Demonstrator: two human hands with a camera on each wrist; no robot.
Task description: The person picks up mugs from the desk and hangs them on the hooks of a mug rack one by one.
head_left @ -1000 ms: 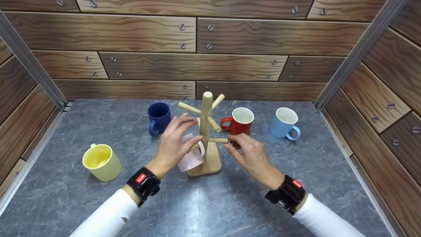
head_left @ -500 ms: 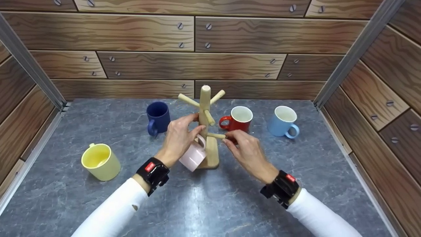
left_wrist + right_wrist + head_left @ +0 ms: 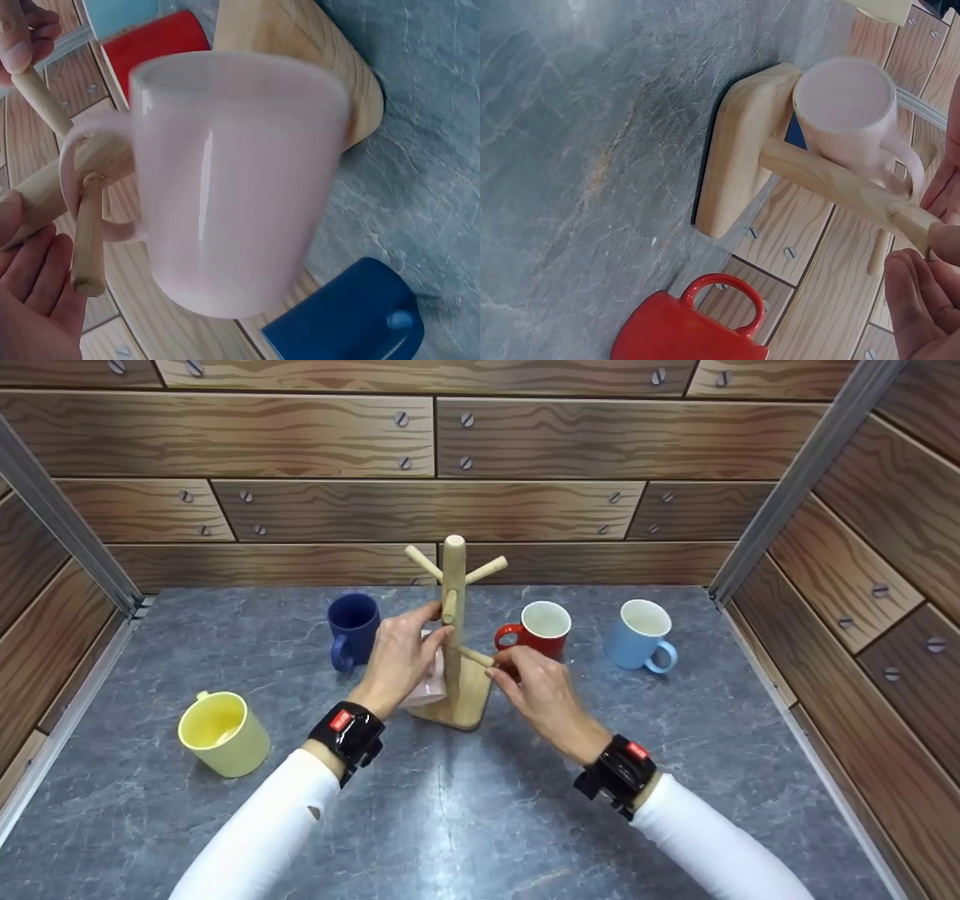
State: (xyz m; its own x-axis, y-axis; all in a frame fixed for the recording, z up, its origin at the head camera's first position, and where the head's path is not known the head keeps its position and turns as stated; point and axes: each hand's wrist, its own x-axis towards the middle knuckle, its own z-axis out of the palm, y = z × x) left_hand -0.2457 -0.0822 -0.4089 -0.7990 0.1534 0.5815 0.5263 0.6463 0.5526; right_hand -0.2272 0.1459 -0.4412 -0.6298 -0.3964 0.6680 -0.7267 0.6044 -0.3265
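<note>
A wooden mug tree (image 3: 454,559) stands mid-table on its base (image 3: 474,690), pegs spreading from its post. My left hand (image 3: 397,656) grips the post, thumb in front and fingers behind. With thumb and fingers, my right hand (image 3: 544,690) pinches the end of a lower peg (image 3: 475,655) on the right. A pale pink mug (image 3: 240,187) hangs by its handle (image 3: 71,172) from a lower peg (image 3: 88,240) on the left side, tilted. In the head view my left hand hides much of this mug.
Behind the tree to the left is a dark blue mug (image 3: 354,626). A red mug (image 3: 541,643) and a light blue mug (image 3: 628,643) stand at right. A yellow mug (image 3: 234,746) is at front left. Wood-patterned walls (image 3: 540,510) border the grey table (image 3: 525,825).
The mug tree has turned clockwise, seen from above, carrying the pink mug back behind my left hand. My left hand has closed on the post, and the right has moved left with the peg.
</note>
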